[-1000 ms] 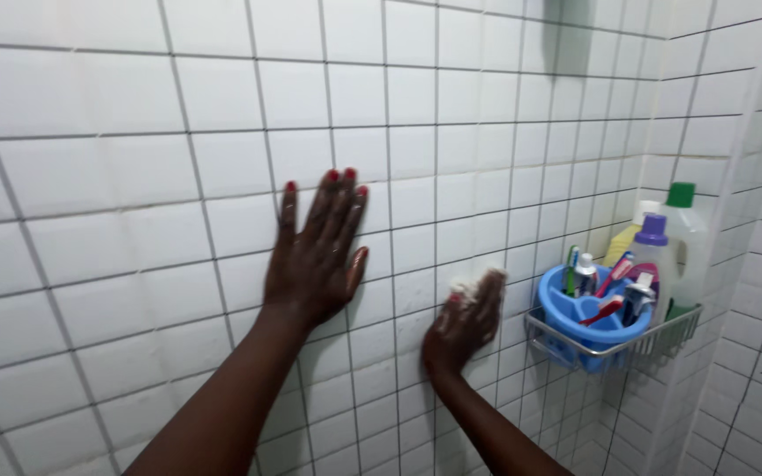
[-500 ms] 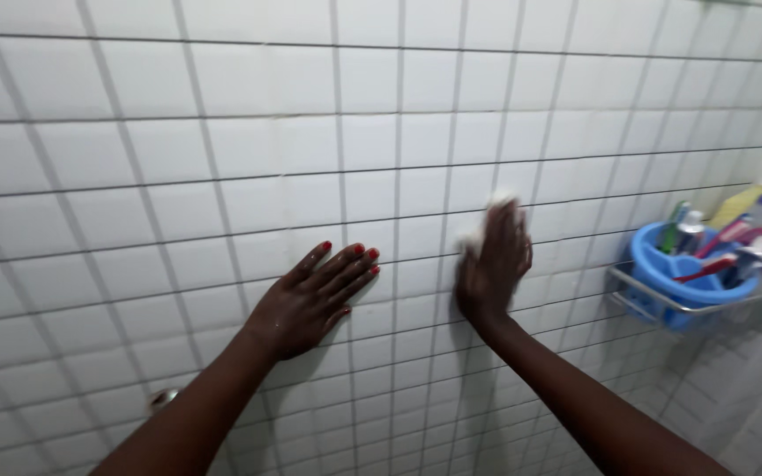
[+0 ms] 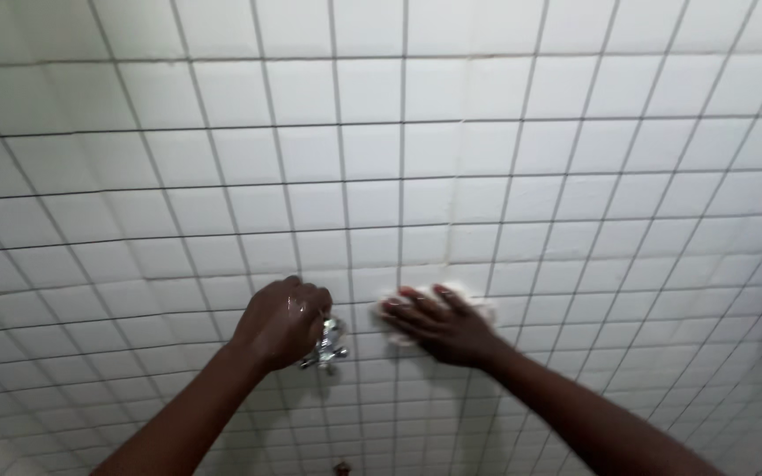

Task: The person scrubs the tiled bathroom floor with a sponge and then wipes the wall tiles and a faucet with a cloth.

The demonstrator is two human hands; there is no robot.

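- While wiping, keep the white cloth (image 3: 434,304) flat against the tiled wall (image 3: 487,159).
- Right hand (image 3: 438,324) is pressing the cloth, fingers extended, right of the tap.
- Left hand (image 3: 282,321) is curling closed around the chrome tap (image 3: 328,344), low centre.

You face a white tiled wall (image 3: 487,159) with a grid of dark grey grout lines. Low on that wall sits a shiny silver tap (image 3: 328,342), and just right of the tap a white, foamy cloth (image 3: 478,307) shows against the tiles.
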